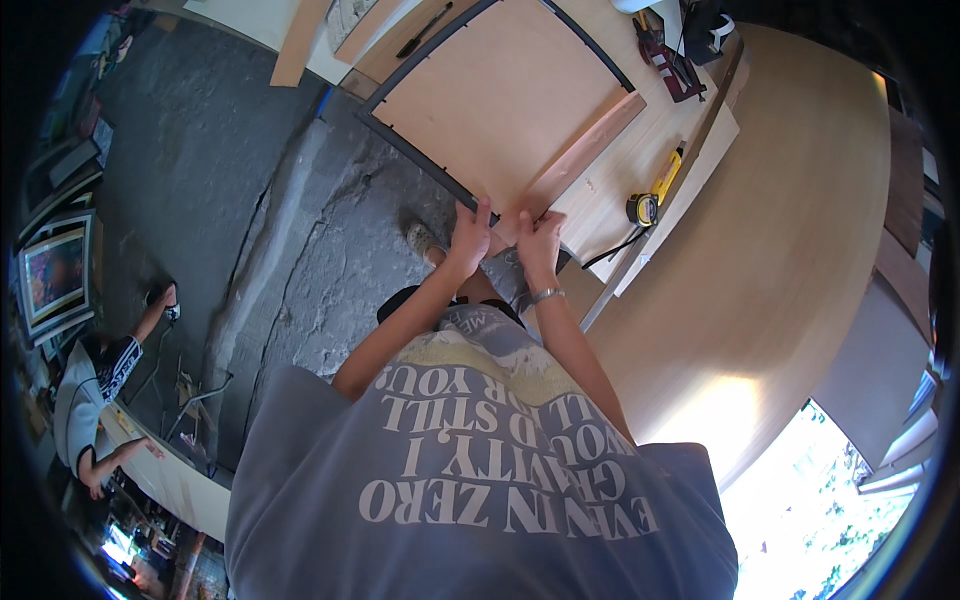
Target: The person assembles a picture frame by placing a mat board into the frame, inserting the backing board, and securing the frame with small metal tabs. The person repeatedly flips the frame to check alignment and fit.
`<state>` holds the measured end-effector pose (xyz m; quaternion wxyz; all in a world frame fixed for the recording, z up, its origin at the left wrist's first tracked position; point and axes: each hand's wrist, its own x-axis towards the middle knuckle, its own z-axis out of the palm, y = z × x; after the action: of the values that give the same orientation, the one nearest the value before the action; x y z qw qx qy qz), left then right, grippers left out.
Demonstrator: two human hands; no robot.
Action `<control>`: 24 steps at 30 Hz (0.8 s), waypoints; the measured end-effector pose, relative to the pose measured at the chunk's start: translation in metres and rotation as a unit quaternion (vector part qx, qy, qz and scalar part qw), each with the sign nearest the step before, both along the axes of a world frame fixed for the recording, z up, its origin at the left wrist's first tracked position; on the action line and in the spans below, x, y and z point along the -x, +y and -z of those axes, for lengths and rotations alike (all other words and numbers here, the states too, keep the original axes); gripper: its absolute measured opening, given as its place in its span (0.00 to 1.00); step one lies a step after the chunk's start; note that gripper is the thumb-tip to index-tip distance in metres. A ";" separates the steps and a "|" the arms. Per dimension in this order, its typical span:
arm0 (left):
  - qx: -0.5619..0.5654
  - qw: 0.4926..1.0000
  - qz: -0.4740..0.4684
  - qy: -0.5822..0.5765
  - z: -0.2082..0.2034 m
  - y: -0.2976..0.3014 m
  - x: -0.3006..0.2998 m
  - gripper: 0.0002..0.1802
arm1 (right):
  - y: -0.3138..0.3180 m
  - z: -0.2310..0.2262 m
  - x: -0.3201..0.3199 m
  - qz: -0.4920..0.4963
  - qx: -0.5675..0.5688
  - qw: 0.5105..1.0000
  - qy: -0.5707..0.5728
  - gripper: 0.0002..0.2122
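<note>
A picture frame (pixel 428 165) with dark narrow sides lies back up at the table's edge, its near corner toward me. Inside it sits a light wooden backing panel (pixel 500 90), with several small dark tabs along the sides. A wide brown strip (pixel 588 148), resembling paper tape, runs down the right side to the near corner. My left hand (pixel 470 238) grips that corner, thumb on top and fingers underneath. Beside it, my right hand (pixel 540 246) is closed on the strip's near end, its fingertips partly hidden. The strip's end shows between the two hands.
Right of the frame are a tape measure (pixel 643 208), a yellow utility knife (pixel 668 172) and dark red tools (pixel 673 72). A black pen-like tool (pixel 424 30) lies beyond. A large wooden panel (pixel 790 200) stands at right. Another person (pixel 85 410) works at lower left.
</note>
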<state>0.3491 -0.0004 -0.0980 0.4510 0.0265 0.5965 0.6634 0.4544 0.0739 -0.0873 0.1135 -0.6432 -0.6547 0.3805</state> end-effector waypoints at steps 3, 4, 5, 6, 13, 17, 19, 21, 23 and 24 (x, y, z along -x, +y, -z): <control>-0.005 0.999 -0.019 -0.032 -0.013 0.000 -0.001 0.38 | -0.020 -0.027 -0.007 -0.009 0.058 0.998 0.013 0.26; -0.023 0.998 -0.036 -0.043 -0.016 0.000 -0.002 0.40 | -0.020 -0.035 -0.009 -0.005 0.060 0.998 0.021 0.26; 0.004 1.000 -0.004 -0.014 -0.018 0.000 -0.005 0.44 | -0.017 -0.041 -0.010 -0.002 0.068 0.997 0.028 0.26; 0.016 1.000 0.014 0.021 -0.018 0.000 -0.007 0.48 | -0.009 -0.044 -0.010 0.041 0.072 0.995 0.058 0.25; 0.029 0.993 0.024 0.108 0.001 0.003 -0.013 0.57 | 0.108 -0.035 -0.005 0.081 0.127 0.985 0.086 0.22; 0.029 0.991 0.016 0.133 -0.004 0.001 -0.012 0.58 | 0.166 -0.033 -0.002 0.072 0.146 0.980 0.110 0.22; 0.061 0.988 0.032 0.140 -0.011 0.002 -0.012 0.58 | 0.196 -0.035 -0.001 0.076 0.141 0.979 0.123 0.22; 0.074 0.977 0.046 0.194 -0.015 0.007 -0.012 0.55 | 0.228 -0.036 0.000 0.082 0.131 0.981 0.116 0.22; 0.082 0.970 0.055 0.221 -0.016 0.012 -0.012 0.54 | 0.262 -0.036 0.002 0.082 0.104 0.985 0.107 0.22; 0.083 0.970 0.061 0.220 -0.015 0.014 -0.012 0.54 | 0.278 -0.035 0.001 0.084 0.100 0.985 0.114 0.22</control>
<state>0.3609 0.0139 -0.0829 0.3494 0.1706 0.7314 0.5603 0.4535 0.3516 -0.0522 0.1544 -0.6563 -0.5400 0.5038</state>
